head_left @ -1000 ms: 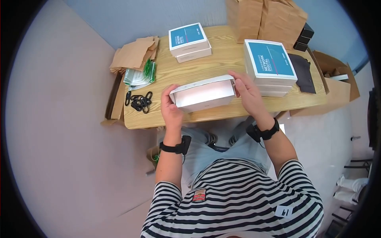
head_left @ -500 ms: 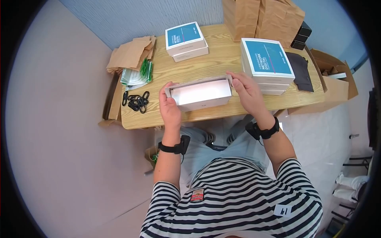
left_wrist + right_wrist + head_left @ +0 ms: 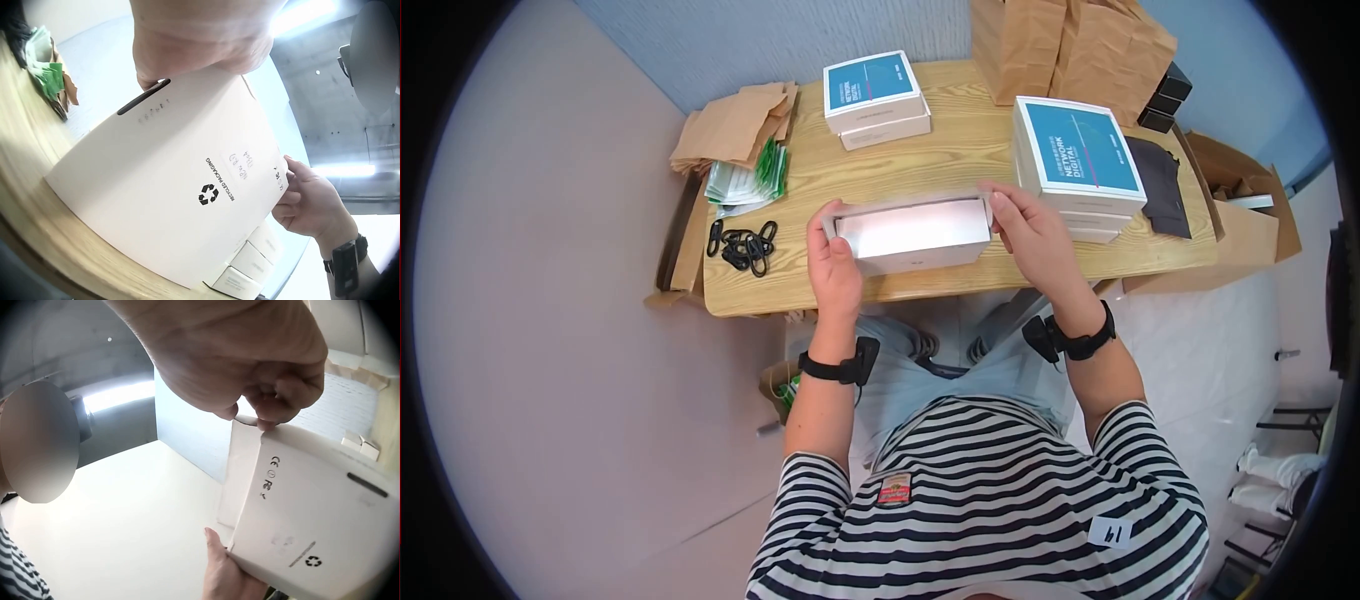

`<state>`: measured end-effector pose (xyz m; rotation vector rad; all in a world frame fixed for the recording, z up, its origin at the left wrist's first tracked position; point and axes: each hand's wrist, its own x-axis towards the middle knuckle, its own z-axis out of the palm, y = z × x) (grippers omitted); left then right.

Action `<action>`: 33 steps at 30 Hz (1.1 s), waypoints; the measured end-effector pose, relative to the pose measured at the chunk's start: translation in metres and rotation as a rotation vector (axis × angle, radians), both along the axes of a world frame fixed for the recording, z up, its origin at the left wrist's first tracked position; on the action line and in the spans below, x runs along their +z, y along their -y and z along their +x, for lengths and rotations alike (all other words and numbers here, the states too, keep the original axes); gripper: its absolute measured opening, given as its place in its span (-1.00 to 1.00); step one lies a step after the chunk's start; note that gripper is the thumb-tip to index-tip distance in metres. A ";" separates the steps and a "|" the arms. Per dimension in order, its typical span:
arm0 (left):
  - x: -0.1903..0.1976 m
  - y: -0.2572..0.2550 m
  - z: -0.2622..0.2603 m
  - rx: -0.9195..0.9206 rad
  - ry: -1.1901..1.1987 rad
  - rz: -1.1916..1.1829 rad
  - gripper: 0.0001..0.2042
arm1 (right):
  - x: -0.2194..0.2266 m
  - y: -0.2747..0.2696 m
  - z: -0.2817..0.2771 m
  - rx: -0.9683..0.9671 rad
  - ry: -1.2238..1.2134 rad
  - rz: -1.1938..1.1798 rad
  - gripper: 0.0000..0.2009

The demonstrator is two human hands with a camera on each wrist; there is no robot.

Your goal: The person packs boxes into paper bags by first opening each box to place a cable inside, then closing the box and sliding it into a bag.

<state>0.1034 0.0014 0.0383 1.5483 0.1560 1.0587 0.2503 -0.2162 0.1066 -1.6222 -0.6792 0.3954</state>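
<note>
A white cardboard box [image 3: 920, 255] is held tilted over the table's front part, its bright inner side towards me. Its outer face, printed with a recycling mark, fills much of the left wrist view [image 3: 156, 181]. My left hand [image 3: 836, 268] grips the left end, thumb on the near side and fingers behind. At the other end my right hand [image 3: 1037, 240] pinches the upper corner between thumb and fingers. In the right wrist view, a narrower white panel [image 3: 240, 465] shows along the box's edge by the right fingertips.
Blue-topped white boxes stand stacked at right [image 3: 1085, 150] and at the back [image 3: 875, 85]. Black cable loops [image 3: 745, 248], green-and-white packets [image 3: 745, 187] and flat brown paper bags [image 3: 725, 130] lie at left. Upright paper bags [image 3: 1110, 50], small black boxes [image 3: 1165, 97] and a dark cloth pouch [image 3: 1160, 190] are at right.
The held box has tilted slightly, so its upper rim looks narrower and more of its bright inner face shows. Both hands keep their hold at the ends.
</note>
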 end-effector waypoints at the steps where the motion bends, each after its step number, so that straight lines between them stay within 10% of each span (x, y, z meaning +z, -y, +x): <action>1: 0.002 0.001 0.000 -0.006 -0.013 0.035 -0.30 | 0.007 0.001 -0.002 0.004 -0.017 -0.018 -0.57; 11: -0.002 -0.003 0.000 0.033 0.004 0.108 -0.26 | -0.009 0.003 0.007 0.055 0.423 -0.003 -0.66; 33: -0.010 -0.005 -0.026 -0.123 -0.078 -0.176 -0.59 | -0.038 0.004 -0.002 0.078 0.335 0.089 -0.47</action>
